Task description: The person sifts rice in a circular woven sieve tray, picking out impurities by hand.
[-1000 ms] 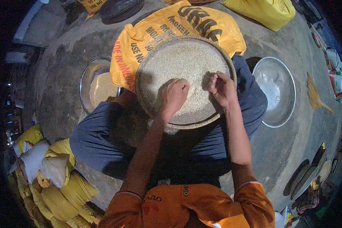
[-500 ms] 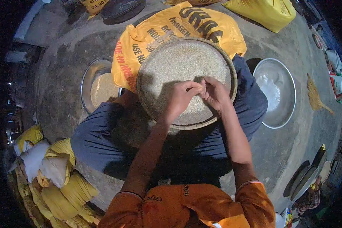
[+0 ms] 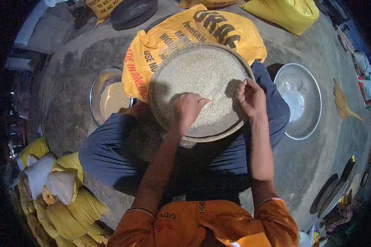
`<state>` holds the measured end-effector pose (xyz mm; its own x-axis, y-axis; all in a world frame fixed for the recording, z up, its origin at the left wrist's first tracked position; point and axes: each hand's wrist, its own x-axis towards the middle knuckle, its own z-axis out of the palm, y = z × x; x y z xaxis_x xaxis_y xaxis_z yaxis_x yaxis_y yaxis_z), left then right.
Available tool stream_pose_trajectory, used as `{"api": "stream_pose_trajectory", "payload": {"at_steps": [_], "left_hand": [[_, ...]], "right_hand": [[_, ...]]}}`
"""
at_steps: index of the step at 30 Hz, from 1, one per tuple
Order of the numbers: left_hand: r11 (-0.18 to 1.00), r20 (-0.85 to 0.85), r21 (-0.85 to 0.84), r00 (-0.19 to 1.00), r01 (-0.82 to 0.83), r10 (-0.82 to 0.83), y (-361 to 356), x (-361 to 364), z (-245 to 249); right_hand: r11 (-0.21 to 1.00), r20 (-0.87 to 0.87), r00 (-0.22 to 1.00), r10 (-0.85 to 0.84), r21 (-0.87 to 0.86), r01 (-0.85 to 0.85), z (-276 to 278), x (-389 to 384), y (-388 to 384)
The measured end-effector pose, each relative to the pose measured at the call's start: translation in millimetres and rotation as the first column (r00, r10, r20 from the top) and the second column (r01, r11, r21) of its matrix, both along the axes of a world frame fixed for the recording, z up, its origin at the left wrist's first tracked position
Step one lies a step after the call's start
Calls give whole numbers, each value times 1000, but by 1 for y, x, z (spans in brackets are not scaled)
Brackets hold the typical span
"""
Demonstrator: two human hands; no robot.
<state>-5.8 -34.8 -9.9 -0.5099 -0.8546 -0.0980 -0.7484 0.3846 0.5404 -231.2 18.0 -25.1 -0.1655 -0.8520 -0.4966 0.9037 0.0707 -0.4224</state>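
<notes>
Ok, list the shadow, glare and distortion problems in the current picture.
Head view: the left hand and right hand cast dark shadows on the pale grain; head view: bright glare inside the metal basin at right; head view: strong wide-angle bowing, with edges falling to black.

Can't see your left hand's curled fingertips, they're tucked under, so no clue if they're pinching anything. Same with your right hand: whatever might sit in those fingers is too tiny to make out. Single grains mostly blur together. Your tray hides part of the orange sack, and the top edge chops off the yellow sack.
</notes>
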Motion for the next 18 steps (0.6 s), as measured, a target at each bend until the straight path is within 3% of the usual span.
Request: {"api": "stream_pose_trajectory", "payload": {"at_steps": [1, 2, 4, 8, 10, 11, 13, 18], "left_hand": [[1000, 114, -8, 993, -10, 11, 0, -2, 0], [1000, 114, -8, 993, -11, 12, -1, -4, -6], [979, -113, -189, 992, -72, 51, -8, -12, -23], [974, -141, -201, 987, -107, 79, -21, -35, -20], [963, -43, -259, 997, -72, 63, -25, -40, -32], [964, -43, -258, 997, -72, 63, -25, -40, -27], [996, -24, -77, 999, -35, 33, -24, -32, -17], [988, -162, -110, 983, -109, 90, -33, -10, -30]], "right_hand": [[1000, -1, 1000, 1, 0, -1, -1, -2, 1], [1000, 7, 1000, 1, -26, -1, -4, -3, 1], [999, 12, 1000, 4, -49, -4, -8, -3, 1], [998, 35, 999, 24, -58, -22, -12, -6, 0], [998, 38, 999, 28, -62, -25, -12, -7, 0], [1000, 71, 997, -5, -25, 7, -11, -7, 0], [999, 105, 994, -41, 15, 40, -9, -8, -1], [998, 43, 999, 3, -60, 0, -12, -8, 0]]}}
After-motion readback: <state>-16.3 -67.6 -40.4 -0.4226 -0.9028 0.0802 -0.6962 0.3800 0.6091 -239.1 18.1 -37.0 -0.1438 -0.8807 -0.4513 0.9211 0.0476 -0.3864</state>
